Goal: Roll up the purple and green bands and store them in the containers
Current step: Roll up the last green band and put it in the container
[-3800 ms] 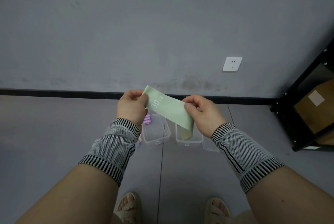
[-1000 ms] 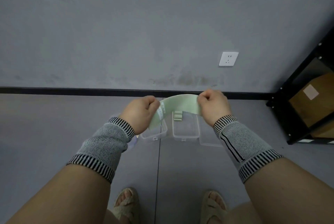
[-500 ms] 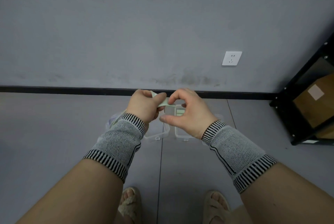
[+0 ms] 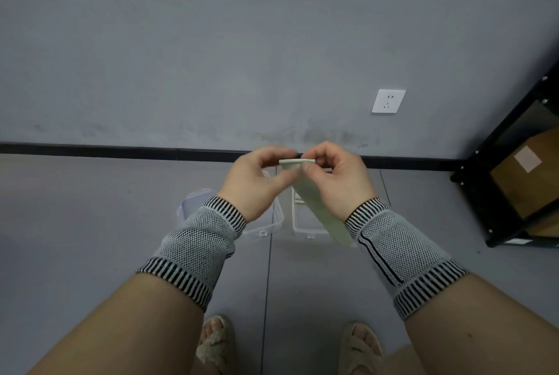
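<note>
A pale green band (image 4: 317, 205) hangs in front of me, its top edge held level and the rest dropping down and to the right. My left hand (image 4: 257, 184) and my right hand (image 4: 335, 181) both pinch that top edge between thumb and fingers. Below them on the floor stand two clear plastic containers, the left container (image 4: 276, 220) and the right container (image 4: 302, 223), both largely hidden by my hands and the band. No purple band shows now.
A clear lid (image 4: 193, 199) lies on the floor left of the containers. A black shelf (image 4: 496, 181) with a cardboard box (image 4: 532, 171) stands at the right. The grey wall with a white socket (image 4: 388, 101) is just behind the containers. My sandalled feet are below.
The band was stretched sideways between both hands, then bunched at the left hand. Now both hands pinch its top edge together and its length hangs down to the right.
</note>
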`<state>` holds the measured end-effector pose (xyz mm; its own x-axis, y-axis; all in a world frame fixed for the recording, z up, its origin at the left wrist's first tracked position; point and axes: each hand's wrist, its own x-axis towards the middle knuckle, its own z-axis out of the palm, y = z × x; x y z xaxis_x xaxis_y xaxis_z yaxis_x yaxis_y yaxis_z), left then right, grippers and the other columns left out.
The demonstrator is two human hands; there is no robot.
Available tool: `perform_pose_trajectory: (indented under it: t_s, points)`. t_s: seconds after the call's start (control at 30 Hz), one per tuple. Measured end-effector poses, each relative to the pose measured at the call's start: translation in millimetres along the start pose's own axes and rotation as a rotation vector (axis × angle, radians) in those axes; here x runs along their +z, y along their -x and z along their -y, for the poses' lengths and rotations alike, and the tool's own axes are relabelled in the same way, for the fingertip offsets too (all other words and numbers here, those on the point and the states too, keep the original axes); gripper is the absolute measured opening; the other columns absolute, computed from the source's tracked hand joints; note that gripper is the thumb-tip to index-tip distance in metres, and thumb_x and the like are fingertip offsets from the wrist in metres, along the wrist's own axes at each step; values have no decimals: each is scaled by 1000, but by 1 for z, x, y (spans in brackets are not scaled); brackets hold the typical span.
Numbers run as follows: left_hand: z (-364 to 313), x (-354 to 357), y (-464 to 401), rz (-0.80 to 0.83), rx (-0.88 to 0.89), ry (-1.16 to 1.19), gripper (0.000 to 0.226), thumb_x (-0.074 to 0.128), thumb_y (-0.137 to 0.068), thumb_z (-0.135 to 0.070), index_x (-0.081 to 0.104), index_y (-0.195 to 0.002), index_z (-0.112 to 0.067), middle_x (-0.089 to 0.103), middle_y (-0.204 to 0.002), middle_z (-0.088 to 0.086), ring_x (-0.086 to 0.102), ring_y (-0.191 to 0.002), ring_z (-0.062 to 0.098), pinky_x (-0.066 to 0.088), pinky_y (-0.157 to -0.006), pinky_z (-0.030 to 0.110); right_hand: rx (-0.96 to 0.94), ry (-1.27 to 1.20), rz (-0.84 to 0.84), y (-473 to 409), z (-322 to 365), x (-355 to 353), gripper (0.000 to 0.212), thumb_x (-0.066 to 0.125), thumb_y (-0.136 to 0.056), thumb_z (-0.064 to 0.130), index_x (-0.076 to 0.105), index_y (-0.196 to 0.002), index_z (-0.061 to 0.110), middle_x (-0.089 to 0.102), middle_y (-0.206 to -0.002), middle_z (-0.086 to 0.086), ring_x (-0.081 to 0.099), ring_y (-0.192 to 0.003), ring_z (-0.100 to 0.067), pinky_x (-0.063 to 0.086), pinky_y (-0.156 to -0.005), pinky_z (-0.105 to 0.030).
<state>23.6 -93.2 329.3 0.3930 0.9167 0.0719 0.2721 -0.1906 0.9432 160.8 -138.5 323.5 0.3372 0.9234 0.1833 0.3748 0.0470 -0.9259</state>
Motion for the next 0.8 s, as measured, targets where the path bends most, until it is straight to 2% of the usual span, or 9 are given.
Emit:
perform_pose_trajectory:
  t_s: [0.13,0.23,0.3,0.43,0.63,0.7,0.8]
  points:
    - [3,3,-1,-54,-10,-15,26,65,-84,-4,66,-77,-29,69,-78,4,63,-76,14,52,-81,34,38,-25,11,-1,-3,-2,22,64,-83,7,60,-72,26,60,-71,3,53,-66,-10,46,-67,-23]
    - [2,5,-1,-62,-27,17,24,63,-86,-5,66,-77,-27,70,-85,19,62,-76,21,53,-81,41,30,-47,13,-1,-3,-1,24,64,-83,5,59,-71,25,59,-69,2,51,-64,-10,44,-62,-20]
    - [3,6,-2,-62,-39,40,23,62,-87,-5,66,-77,-25,70,-86,21,63,-77,23,53,-82,44,23,-58,6,-1,-3,-1,25,64,-83,4,59,-71,25,59,-69,2,51,-62,-8,44,-60,-17]
    - [4,6,-2,-51,-62,86,17,62,-87,-6,66,-83,-22,71,-83,13,66,-78,21,54,-83,43,34,-101,-5,-2,-4,0,25,65,-82,2,59,-69,23,57,-67,1,50,-60,-7,45,-61,-20]
    - [4,6,-3,-41,-70,89,19,62,-86,-4,65,-75,-19,69,-74,11,61,-72,20,52,-78,40,37,-124,47,-1,-4,1,22,66,-81,4,61,-74,24,56,-68,2,50,-62,-10,45,-62,-22]
    - [5,6,-3,-20,-100,95,18,63,-86,-5,66,-75,-19,68,-70,8,61,-67,16,51,-72,37,21,-86,59,-1,-5,2,23,66,-81,5,62,-74,26,58,-70,-1,50,-63,-11,45,-63,-26]
    - [4,8,-3,-2,-177,161,13,62,-86,-6,66,-76,-13,62,-55,-6,54,-53,6,45,-60,25,2,-47,31,0,-5,3,26,66,-80,5,62,-68,28,57,-66,-2,45,-57,-9,41,-57,-24]
